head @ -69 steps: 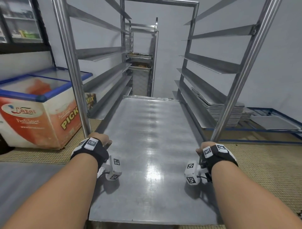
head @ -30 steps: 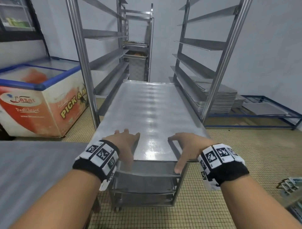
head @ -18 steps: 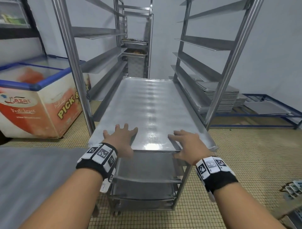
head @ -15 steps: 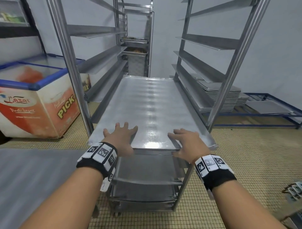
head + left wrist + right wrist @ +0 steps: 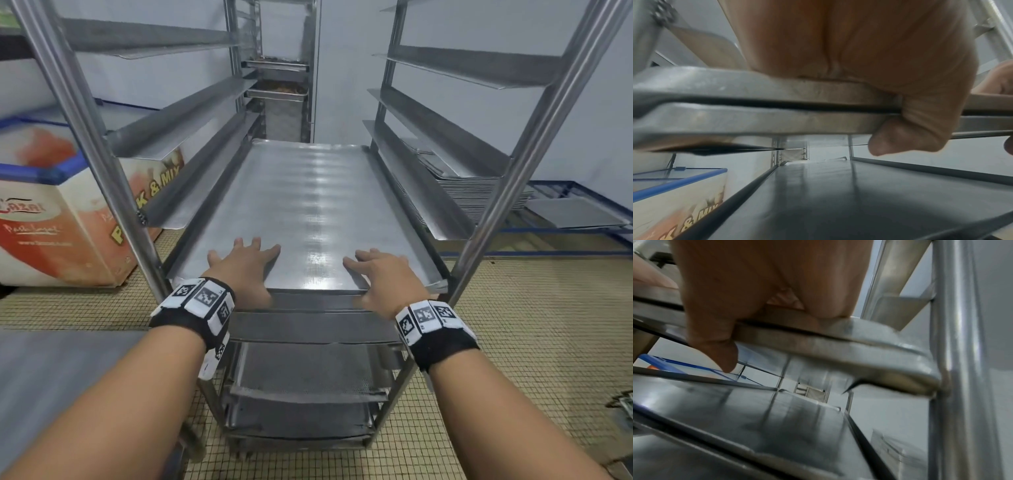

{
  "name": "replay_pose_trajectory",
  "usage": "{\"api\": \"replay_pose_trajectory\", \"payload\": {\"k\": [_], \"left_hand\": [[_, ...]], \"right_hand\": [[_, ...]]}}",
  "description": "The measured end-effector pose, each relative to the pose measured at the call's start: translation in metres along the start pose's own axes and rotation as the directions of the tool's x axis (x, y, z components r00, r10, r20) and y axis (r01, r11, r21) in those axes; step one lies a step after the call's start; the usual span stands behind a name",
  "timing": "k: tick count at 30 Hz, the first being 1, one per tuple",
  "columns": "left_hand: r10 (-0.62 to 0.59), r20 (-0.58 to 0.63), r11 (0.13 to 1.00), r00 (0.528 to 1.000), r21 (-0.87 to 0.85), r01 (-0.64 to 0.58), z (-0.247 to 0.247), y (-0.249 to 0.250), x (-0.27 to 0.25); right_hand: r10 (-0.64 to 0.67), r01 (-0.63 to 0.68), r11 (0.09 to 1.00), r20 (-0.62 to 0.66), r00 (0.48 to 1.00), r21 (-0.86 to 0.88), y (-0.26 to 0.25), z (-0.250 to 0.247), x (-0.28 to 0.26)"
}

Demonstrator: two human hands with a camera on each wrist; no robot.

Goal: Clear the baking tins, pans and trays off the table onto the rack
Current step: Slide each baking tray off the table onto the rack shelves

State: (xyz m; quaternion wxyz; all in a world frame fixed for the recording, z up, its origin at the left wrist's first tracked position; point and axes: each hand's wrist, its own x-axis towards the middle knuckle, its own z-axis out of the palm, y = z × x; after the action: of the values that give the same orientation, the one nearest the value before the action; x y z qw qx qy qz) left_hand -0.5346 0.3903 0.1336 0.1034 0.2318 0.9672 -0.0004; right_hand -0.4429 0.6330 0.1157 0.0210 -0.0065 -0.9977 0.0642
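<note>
A large flat steel baking tray (image 5: 308,205) lies on the runners of the steel rack (image 5: 92,137), its near rim about level with the front posts. My left hand (image 5: 243,267) lies flat on the tray's near end, fingers straight, thumb hanging over the rim. My right hand (image 5: 383,274) rests the same way near the right corner. In the left wrist view my palm (image 5: 859,48) bears on the rim (image 5: 735,118), which lies right above a second rim. The right wrist view has my hand (image 5: 756,280) on the rim (image 5: 859,350) beside the rack post (image 5: 957,353).
Lower trays (image 5: 308,370) fill the rack beneath. A chest freezer (image 5: 44,222) stands left of the rack. A stack of trays (image 5: 479,195) sits on a low blue frame at the right. A second rack (image 5: 277,89) stands behind. The steel table (image 5: 51,377) is at lower left.
Both hands left the tray's sides and came to its near end. The tray has slid deeper into the rack, a little further over the last half second.
</note>
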Motion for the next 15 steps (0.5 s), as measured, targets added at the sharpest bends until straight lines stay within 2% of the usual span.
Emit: {"api": "replay_pose_trajectory", "payload": {"k": [15], "left_hand": [[0.012, 0.011, 0.999, 1.000, 0.048, -0.012, -0.007, -0.011, 0.051]], "right_hand": [[-0.005, 0.003, 0.999, -0.034, 0.999, -0.050, 0.012, 0.007, 0.049]]}}
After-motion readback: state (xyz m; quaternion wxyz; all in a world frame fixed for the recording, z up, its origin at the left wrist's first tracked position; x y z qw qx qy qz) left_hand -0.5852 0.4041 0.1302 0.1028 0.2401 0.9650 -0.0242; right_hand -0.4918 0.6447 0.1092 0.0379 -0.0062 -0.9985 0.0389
